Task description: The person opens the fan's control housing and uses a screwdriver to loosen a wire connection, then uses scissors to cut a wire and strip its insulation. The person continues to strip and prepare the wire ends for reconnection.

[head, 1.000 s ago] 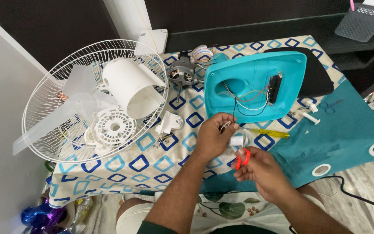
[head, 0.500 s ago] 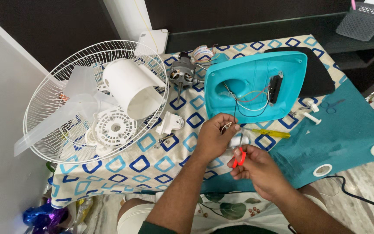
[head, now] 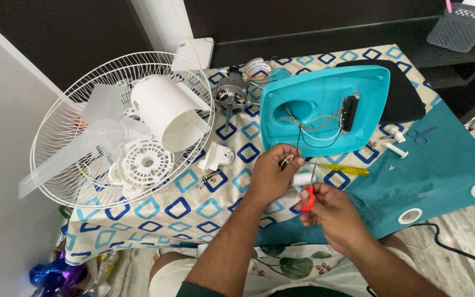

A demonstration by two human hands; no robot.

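My left hand [head: 271, 173] pinches a thin white wire [head: 288, 160] that runs from the open turquoise fan base [head: 325, 104]. My right hand [head: 328, 212] grips small red-handled scissors [head: 309, 195], blades pointing up toward the wire. A small white part [head: 300, 179] lies between the two hands. Red, yellow and black wires loop inside the base beside a black switch block [head: 349, 113]. Both hands hover over the patterned tablecloth [head: 193, 203].
A white fan grille [head: 83, 137] holding translucent blades, a white cylinder cover [head: 166, 118] and a round vented plate [head: 145, 161] sits at left. A fan motor [head: 231, 98] lies behind. A yellow screwdriver [head: 347, 169], white pegs [head: 396, 148] and a teal curtain [head: 441, 165] lie at right.
The right hand has tilted the scissors upright, closer to the wire in my left hand. The left hand stays in place.
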